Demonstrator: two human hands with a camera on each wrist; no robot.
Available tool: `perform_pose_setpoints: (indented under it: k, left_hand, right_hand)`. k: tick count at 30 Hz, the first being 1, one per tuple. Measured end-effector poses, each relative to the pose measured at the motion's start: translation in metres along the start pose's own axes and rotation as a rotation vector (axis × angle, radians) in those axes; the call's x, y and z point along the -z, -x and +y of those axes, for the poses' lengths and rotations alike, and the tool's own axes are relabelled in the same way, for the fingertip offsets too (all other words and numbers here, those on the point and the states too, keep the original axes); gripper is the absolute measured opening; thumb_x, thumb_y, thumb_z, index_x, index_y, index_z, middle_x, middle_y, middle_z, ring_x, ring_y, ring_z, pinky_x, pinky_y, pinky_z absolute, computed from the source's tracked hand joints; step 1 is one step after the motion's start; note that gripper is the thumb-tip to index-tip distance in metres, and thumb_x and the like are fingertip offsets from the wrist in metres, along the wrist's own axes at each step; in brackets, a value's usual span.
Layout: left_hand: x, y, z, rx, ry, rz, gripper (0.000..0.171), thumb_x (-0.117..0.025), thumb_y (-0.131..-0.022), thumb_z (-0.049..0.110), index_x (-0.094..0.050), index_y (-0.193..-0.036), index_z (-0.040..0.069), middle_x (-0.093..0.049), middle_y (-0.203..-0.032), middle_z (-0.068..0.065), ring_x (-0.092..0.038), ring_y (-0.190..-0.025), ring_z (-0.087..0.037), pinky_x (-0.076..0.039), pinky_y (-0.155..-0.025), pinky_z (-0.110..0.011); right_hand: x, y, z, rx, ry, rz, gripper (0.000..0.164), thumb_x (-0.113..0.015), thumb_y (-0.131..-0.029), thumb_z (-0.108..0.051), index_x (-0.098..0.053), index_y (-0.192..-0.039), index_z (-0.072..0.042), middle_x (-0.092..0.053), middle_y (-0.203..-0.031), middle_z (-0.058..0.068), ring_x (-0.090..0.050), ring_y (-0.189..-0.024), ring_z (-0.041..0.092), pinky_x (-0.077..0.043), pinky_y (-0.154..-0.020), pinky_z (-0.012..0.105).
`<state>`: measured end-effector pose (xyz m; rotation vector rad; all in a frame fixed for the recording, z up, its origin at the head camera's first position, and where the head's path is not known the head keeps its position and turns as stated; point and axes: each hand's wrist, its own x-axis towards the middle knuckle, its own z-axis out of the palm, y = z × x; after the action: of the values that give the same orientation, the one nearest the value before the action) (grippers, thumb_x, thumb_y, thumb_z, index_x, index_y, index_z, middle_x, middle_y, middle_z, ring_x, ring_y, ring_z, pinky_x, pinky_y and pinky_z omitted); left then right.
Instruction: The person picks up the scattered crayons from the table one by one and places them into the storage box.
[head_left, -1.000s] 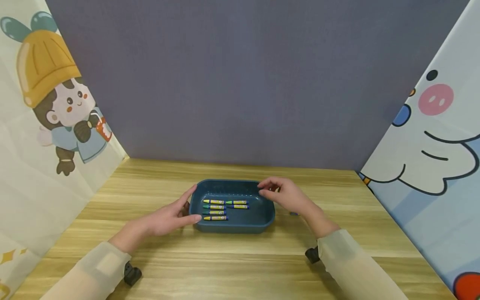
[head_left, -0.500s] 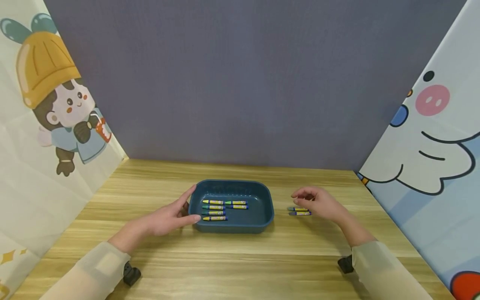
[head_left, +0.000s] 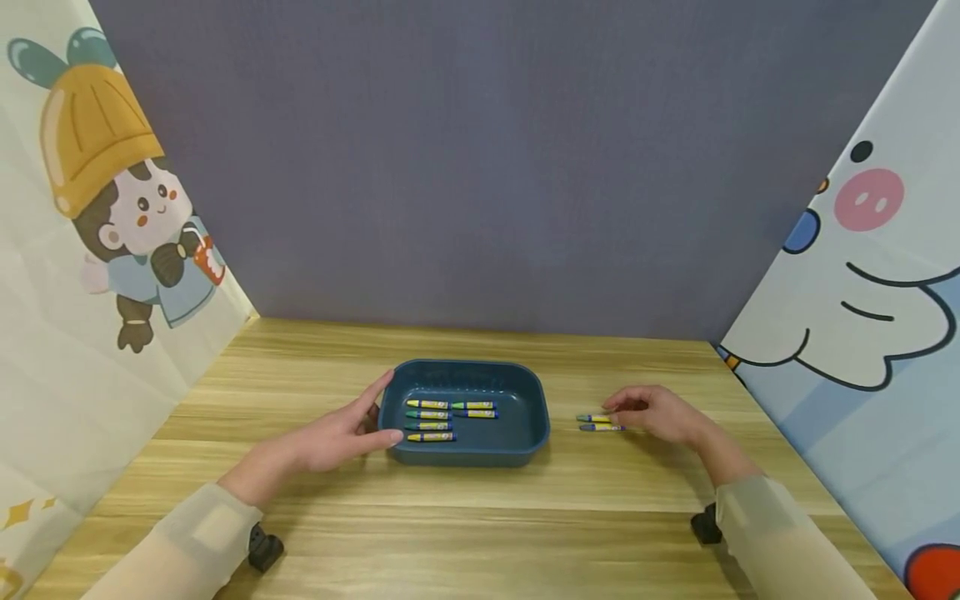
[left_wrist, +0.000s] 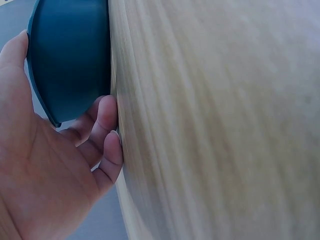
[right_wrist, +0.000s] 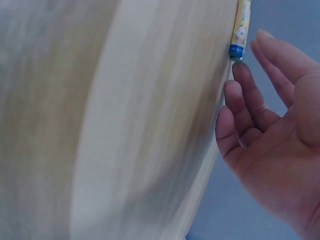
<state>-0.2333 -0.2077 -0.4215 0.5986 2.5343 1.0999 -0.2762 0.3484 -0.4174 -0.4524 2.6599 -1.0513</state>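
A dark blue plastic tray [head_left: 471, 457] sits mid-table with several yellow-wrapped crayons [head_left: 430, 437] inside. My left hand [head_left: 341, 433] holds its left end, thumb on the near rim and index finger along the far corner; in the left wrist view, the other fingers [left_wrist: 106, 117] curl low beside its wall. To the right of the tray lie two more crayons [head_left: 600, 427], side by side. My right hand [head_left: 660, 415] is over their right ends, partly covering them. In the right wrist view, thumb and index fingertips are close by one crayon [right_wrist: 240, 30], with a small gap to it.
The wood-grain table [head_left: 465, 542] runs back to a grey panel [head_left: 480, 167]. Printed cartoon sheets [head_left: 870, 275] flank both sides. A small black device [head_left: 264, 548] is on each wrist.
My right hand has moved from the tray's right rim rightward and down to the two loose crayons, uncovering them. The left hand and tray stay in place.
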Motion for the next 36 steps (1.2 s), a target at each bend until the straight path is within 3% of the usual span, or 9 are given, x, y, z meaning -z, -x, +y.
perform_pose_setpoints:
  k: [7, 21, 29, 36]
  left_hand:
    - [-0.001, -0.0005, -0.0016, -0.001, -0.007, 0.002, 0.103, -0.068, -0.107, 0.053, 0.005, -0.178, 0.034, -0.062, -0.115, -0.008, -0.059, -0.092, -0.022, -0.052, -0.077, -0.033]
    - [-0.0012, -0.0014, -0.0017, -0.003, -0.019, 0.005, 0.104, -0.068, -0.107, 0.053, 0.005, -0.178, 0.032, -0.063, -0.114, -0.008, -0.06, -0.092, -0.022, -0.053, -0.077, -0.033]
    - [-0.0007, -0.0021, -0.0021, 0.0, -0.019, 0.005, 0.104, -0.068, -0.107, 0.053, 0.004, -0.178, 0.032, -0.063, -0.114, -0.008, -0.06, -0.092, -0.022, -0.053, -0.077, -0.034]
    - [-0.001, -0.0025, -0.002, 0.0, -0.027, 0.008, 0.104, -0.068, -0.107, 0.054, 0.004, -0.178, 0.03, -0.063, -0.114, -0.007, -0.06, -0.091, -0.021, -0.052, -0.077, -0.034]
  right_hand:
    - [0.0012, -0.0029, 0.002, -0.07, 0.02, 0.0, 0.028, -0.073, -0.107, -0.027, -0.079, -0.129, -0.01, -0.077, -0.126, 0.01, -0.064, -0.103, 0.018, -0.051, -0.084, 0.035]
    - [-0.0026, -0.0065, 0.001, -0.054, 0.082, 0.012, 0.022, -0.073, -0.107, -0.026, -0.083, -0.121, -0.012, -0.078, -0.122, 0.008, -0.065, -0.104, 0.018, -0.052, -0.088, 0.038]
    - [-0.0046, -0.0091, 0.0028, -0.038, 0.12, 0.036, 0.019, -0.073, -0.108, -0.026, -0.082, -0.118, -0.012, -0.078, -0.111, 0.003, -0.059, -0.091, 0.015, -0.049, -0.079, 0.031]
    - [-0.0033, -0.0074, 0.0055, -0.003, 0.13, 0.055, 0.019, -0.07, -0.109, -0.023, -0.08, -0.118, -0.01, -0.076, -0.109, 0.005, -0.062, -0.092, 0.016, -0.051, -0.079, 0.032]
